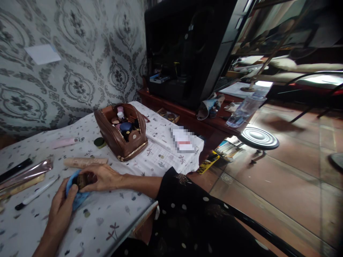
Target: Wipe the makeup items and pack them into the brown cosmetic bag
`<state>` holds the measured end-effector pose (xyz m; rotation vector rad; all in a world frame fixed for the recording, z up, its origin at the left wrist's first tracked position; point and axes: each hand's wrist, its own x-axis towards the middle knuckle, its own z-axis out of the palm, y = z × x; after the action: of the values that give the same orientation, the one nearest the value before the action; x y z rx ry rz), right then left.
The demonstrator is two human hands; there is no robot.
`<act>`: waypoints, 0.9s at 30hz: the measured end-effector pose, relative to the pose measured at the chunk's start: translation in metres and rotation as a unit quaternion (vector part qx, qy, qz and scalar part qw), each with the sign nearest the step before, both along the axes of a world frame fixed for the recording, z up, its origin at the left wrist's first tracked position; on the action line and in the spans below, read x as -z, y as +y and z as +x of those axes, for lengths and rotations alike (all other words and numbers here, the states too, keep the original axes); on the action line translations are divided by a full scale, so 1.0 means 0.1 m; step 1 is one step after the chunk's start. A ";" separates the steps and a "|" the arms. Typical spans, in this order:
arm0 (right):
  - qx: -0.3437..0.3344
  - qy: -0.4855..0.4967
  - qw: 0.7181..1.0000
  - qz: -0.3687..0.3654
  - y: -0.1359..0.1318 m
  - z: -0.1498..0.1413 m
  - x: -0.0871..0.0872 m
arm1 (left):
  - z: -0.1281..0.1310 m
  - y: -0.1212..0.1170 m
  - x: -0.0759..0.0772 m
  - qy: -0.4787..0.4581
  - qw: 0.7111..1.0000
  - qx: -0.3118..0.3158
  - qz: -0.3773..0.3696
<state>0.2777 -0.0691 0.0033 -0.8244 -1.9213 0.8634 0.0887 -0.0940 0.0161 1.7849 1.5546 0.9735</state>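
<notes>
At the lower left of the head view, a small dark round jar (81, 181) is held between both hands. My right hand (105, 177) grips its right side with thumb and fingers. A blue cloth (79, 200) lies against the jar, and my left hand (60, 204) closes around cloth and jar from the left. Just behind my hands lies a beige tube (87, 162). A brush with a white handle (37, 192) rests left of my left hand. Beyond, a brown cosmetic bag (115, 139) stands unzipped with several cosmetics inside, beside a dark green round lid or pot (100, 142).
Several long tubes, one rose-gold (34, 174), lie at the left on the patterned tablecloth (125, 208). A pale pink tube (64, 142) lies near the wall. A black television (184, 53) and a clear plastic bottle (245, 109) stand on the red-brown cabinet; a round stool (258, 137) is right.
</notes>
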 end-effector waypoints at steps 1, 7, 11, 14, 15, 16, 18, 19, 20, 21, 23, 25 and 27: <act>0.000 0.004 1.000 -0.014 -0.01 0.00 0.00 | 0.01 0.00 0.00 0.001 1.000 -0.002 0.009; 0.008 0.027 0.996 -0.079 -0.04 -0.03 0.02 | 0.05 -0.02 0.04 0.013 0.997 -0.045 0.054; -0.002 0.085 0.988 -0.129 -0.02 -0.04 0.04 | 0.05 -0.04 0.05 0.036 0.993 -0.036 0.107; -0.029 0.135 0.971 -0.193 0.02 -0.04 0.05 | 0.03 -0.04 0.07 0.065 0.984 0.004 0.165; -0.046 0.154 0.961 -0.225 0.03 -0.04 0.05 | 0.03 -0.04 0.08 0.076 0.980 0.021 0.182; -0.065 0.171 0.948 -0.260 0.05 -0.04 0.05 | 0.02 -0.03 0.10 0.085 0.977 0.037 0.193; -0.096 0.193 0.922 -0.321 0.08 -0.04 0.06 | 0.00 -0.02 0.12 0.095 0.975 0.051 0.193; -0.103 0.199 0.913 -0.342 0.09 -0.05 0.06 | 0.00 -0.02 0.13 0.095 0.977 0.048 0.183; -0.106 0.201 0.907 -0.356 0.10 -0.05 0.06 | -0.01 -0.02 0.13 0.093 0.981 0.040 0.166; -0.107 0.203 0.903 -0.363 0.10 -0.05 0.05 | -0.01 -0.02 0.13 0.090 0.985 0.028 0.146; -0.115 0.207 0.898 -0.370 0.10 -0.04 0.02 | -0.01 -0.02 0.10 0.081 0.991 0.000 0.106; -0.126 0.210 0.898 -0.366 0.08 -0.04 -0.02 | 0.01 -0.02 0.07 0.065 0.994 -0.029 0.088; -0.136 0.215 0.900 -0.355 0.06 -0.04 -0.04 | 0.02 -0.02 0.03 0.038 0.994 -0.054 0.090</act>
<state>0.2740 -0.0634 0.0075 -0.6858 -1.3295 1.8150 0.0908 -0.0961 0.0135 1.8961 1.6706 1.1404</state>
